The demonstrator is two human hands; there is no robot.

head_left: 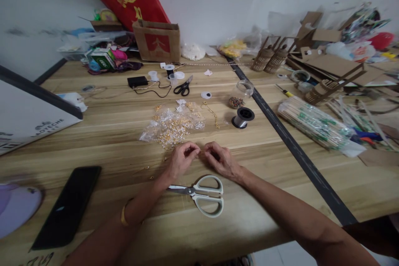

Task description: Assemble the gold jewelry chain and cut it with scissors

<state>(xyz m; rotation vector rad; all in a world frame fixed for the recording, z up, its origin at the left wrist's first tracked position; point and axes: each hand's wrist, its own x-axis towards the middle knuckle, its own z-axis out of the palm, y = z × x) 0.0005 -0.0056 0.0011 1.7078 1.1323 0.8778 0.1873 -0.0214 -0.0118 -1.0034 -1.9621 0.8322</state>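
Observation:
My left hand (182,158) and my right hand (220,160) rest close together on the wooden table (124,141), fingertips pinched toward each other. Whatever is between the fingers is too small to make out. Just beyond the hands lies a clear plastic sheet with a heap of small gold and silver beads (173,124). A short gold chain (213,114) lies to the right of the heap. White-handled scissors (202,194) lie between my forearms, blades pointing left.
A black phone (67,205) lies at the near left. A spool of wire (242,117) and a small jar (240,94) stand beyond the hands, black scissors (183,87) farther back. A bag of sticks (314,126) and cardboard clutter fill the right. Boxes and a paper bag (157,41) line the wall.

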